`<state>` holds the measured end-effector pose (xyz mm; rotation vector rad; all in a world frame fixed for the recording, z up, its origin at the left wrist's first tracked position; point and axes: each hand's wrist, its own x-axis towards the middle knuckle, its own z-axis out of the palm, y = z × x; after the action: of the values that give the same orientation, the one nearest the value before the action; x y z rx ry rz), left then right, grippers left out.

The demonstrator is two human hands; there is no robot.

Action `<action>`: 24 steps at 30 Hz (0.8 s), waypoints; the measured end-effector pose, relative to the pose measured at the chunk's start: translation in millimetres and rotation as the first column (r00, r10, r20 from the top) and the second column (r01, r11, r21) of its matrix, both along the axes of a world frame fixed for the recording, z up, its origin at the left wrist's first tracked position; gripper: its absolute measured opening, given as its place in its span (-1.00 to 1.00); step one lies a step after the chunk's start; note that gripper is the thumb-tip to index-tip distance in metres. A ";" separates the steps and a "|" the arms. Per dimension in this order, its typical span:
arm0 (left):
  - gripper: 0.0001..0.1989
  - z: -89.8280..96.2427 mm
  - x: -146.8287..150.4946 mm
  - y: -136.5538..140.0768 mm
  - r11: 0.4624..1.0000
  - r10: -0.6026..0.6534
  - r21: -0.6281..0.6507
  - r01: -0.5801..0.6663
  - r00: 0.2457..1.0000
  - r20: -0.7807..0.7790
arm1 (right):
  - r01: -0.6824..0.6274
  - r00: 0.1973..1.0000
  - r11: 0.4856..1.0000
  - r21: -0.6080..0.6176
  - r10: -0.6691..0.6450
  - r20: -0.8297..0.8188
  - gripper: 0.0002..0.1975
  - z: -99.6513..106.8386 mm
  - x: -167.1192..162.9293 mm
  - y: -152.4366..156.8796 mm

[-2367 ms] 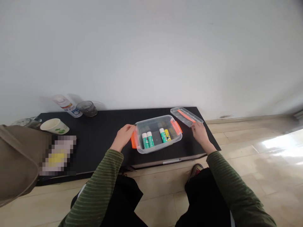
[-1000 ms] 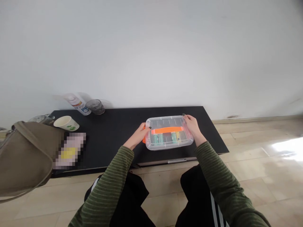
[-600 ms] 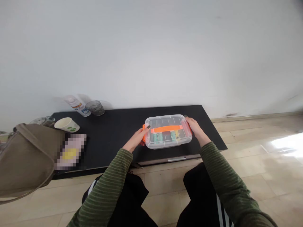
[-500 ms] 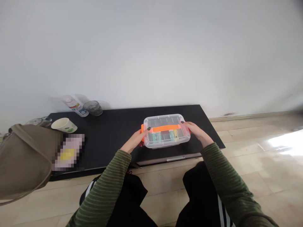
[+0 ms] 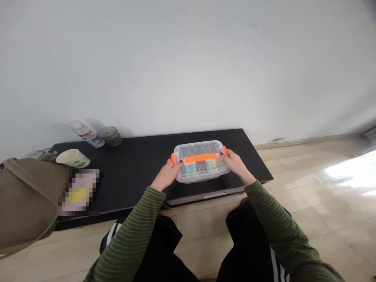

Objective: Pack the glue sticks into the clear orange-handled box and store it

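A clear plastic storage box [image 5: 202,172] with an orange carrying handle [image 5: 199,158] sits at the front right of the black table, its lid on. Through the lid I can make out green-and-white items and a yellow one. My left hand [image 5: 168,174] grips the box's left end, thumb on the lid's edge beside the orange latch [image 5: 172,158]. At the opposite end my right hand [image 5: 237,164] holds on in the same way, just below the other orange latch [image 5: 226,151]. The remaining fingers of both hands are mostly hidden.
The black table [image 5: 141,164] stands against a white wall. Towards its left are a spray can [image 5: 86,134], a glass [image 5: 110,136], a paper cup [image 5: 73,158], a blurred-out packet [image 5: 79,192] and a brown bag [image 5: 29,199]. A drawer handle [image 5: 216,195] shows below the box.
The whole view has shifted a little, so most things appear farther left. Both hands are still on the box, and the right latch now shows above my right thumb.
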<state>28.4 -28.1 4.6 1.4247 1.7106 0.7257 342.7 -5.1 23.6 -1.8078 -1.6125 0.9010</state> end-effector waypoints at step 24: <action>-0.47 20.0 -1.5 -28.7 1.000 0.020 -0.016 -0.024 0.983 -0.183 | 0.283 0.912 0.950 0.131 -0.224 -0.344 -0.78 -108.9 10.4 -109.2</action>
<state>27.0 -56.8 24.6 1.5012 1.8707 0.6051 353.1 -114.2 -85.4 -1.6002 -1.1789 0.8515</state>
